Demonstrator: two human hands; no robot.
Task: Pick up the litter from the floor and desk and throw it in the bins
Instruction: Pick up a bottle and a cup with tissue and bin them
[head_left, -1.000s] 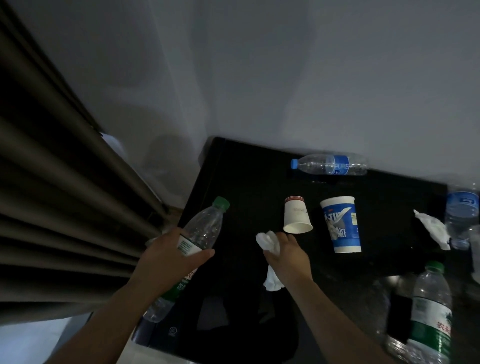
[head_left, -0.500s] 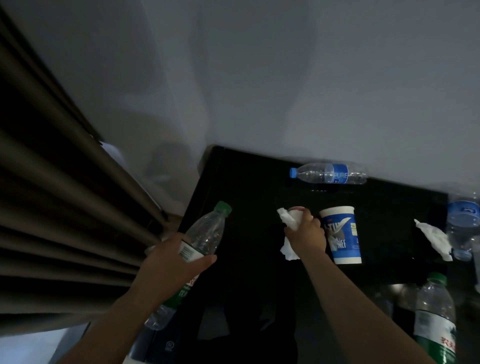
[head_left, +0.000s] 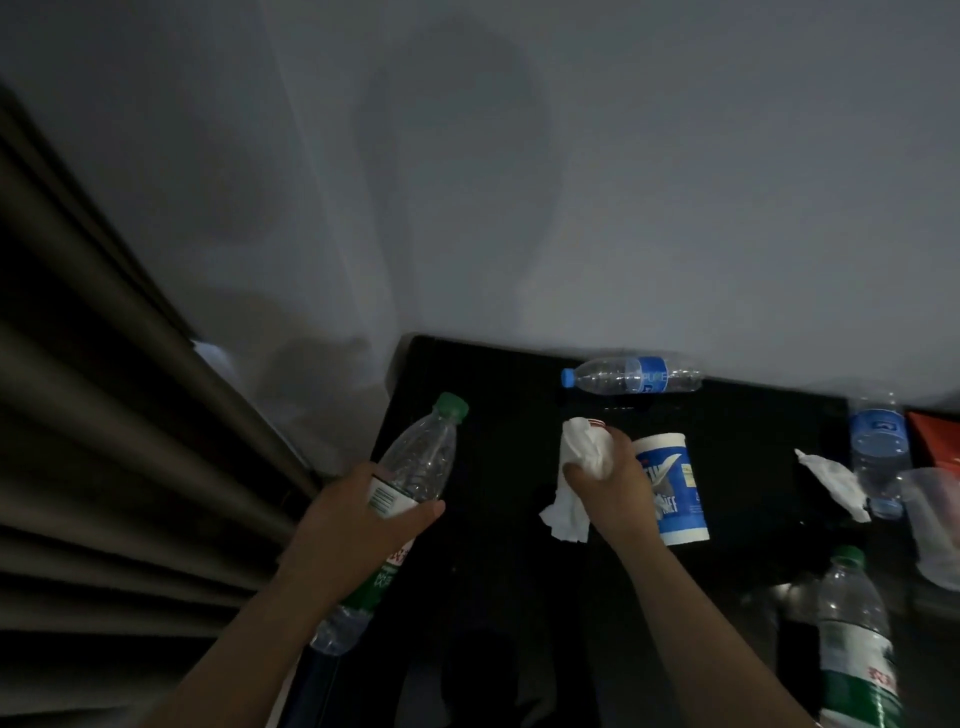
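Observation:
My left hand (head_left: 358, 525) grips an empty clear bottle with a green cap (head_left: 421, 457), held tilted above the left edge of the black desk (head_left: 493, 395). My right hand (head_left: 610, 486) holds a crumpled white tissue (head_left: 571, 478) and is wrapped around the small red-rimmed paper cup (head_left: 597, 423), which is mostly hidden under the tissue and fingers. A blue and white cup (head_left: 675, 488) lies on the desk just right of that hand.
A blue-capped bottle (head_left: 631, 375) lies by the wall. At right are another tissue (head_left: 834, 480), a blue-labelled bottle (head_left: 880, 457), a clear plastic cup (head_left: 935, 525), a red packet (head_left: 937, 439) and a green-capped bottle (head_left: 857, 644). Curtains (head_left: 104, 441) hang at left.
My right hand, with the tissue in it, moved forward from the desk's middle to the paper cup and closed around it. The left hand kept hold of its bottle.

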